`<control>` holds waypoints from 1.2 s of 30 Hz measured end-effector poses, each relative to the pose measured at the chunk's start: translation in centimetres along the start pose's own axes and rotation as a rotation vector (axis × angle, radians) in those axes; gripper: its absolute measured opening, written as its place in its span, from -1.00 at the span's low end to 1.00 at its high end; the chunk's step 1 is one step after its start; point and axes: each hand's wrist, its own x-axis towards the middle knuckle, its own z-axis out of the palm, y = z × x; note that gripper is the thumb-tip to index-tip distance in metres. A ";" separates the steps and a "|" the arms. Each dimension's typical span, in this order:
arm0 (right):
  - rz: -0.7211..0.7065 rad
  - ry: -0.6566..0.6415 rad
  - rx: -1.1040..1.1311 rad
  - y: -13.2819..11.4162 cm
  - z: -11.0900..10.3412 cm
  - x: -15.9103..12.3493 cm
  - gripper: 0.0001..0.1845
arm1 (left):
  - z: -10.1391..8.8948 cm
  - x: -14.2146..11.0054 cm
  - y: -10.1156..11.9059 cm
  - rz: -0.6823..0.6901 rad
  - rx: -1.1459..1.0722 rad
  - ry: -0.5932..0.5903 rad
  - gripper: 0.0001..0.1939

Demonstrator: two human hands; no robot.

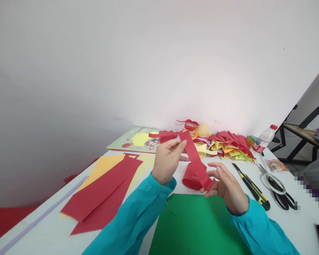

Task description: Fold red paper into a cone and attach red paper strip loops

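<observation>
A long red paper strip (pixel 195 161) runs diagonally between my two hands above the white table (pixel 53 226). My left hand (pixel 168 159) pinches its upper end between thumb and fingers. My right hand (pixel 225 186) holds the lower end, where the strip curls back into a loop (pixel 190 180). Both arms wear teal sleeves. A green paper sheet (pixel 196 226) lies flat on the table just below my hands.
Red and yellow paper sheets (pixel 106 191) lie at the left, with a lilac strip (pixel 39 219) beside them. A heap of red and yellow scraps (pixel 228 145) sits at the back. A utility knife (pixel 251 187), scissors (pixel 280 193), a tape roll (pixel 275 182) and a bottle (pixel 264 139) lie at the right.
</observation>
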 end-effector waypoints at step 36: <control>0.046 0.070 -0.281 -0.3 -3.3 2.2 -0.57 | 1.7 -7.3 -8.0 -0.788 -0.336 0.152 -0.95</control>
